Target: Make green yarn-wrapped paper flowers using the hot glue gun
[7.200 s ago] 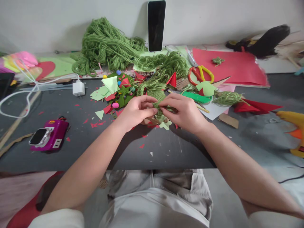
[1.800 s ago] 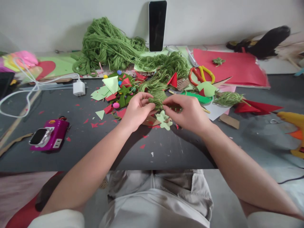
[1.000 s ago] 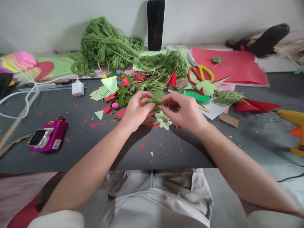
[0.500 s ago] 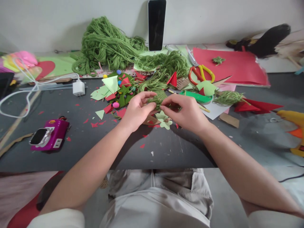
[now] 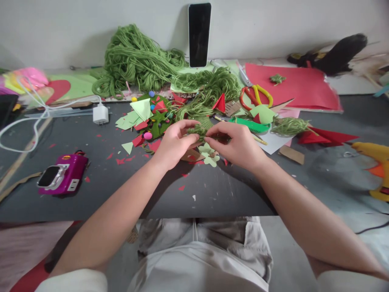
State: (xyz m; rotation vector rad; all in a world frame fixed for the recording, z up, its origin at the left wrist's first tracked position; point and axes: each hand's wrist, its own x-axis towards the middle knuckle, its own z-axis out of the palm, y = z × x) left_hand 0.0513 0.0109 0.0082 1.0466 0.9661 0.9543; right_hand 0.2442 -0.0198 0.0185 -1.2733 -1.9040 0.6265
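My left hand and my right hand meet at the middle of the dark table, both pinched on a small bundle of green yarn. The bundle runs back into loose yarn strands behind my fingers. Just below my hands lies a pale green flower-shaped paper cutout on a scrap of brown cardboard.
A big green yarn heap and a phone stand against the wall. Red-and-yellow scissors, a green comb, red paper and a yellow glue gun lie right. A purple device, white charger and paper scraps lie left.
My hands have stayed in place, fingers shifting slightly on the yarn bundle; since the oldest frame they lifted a little, uncovering the pale green cutout beneath.
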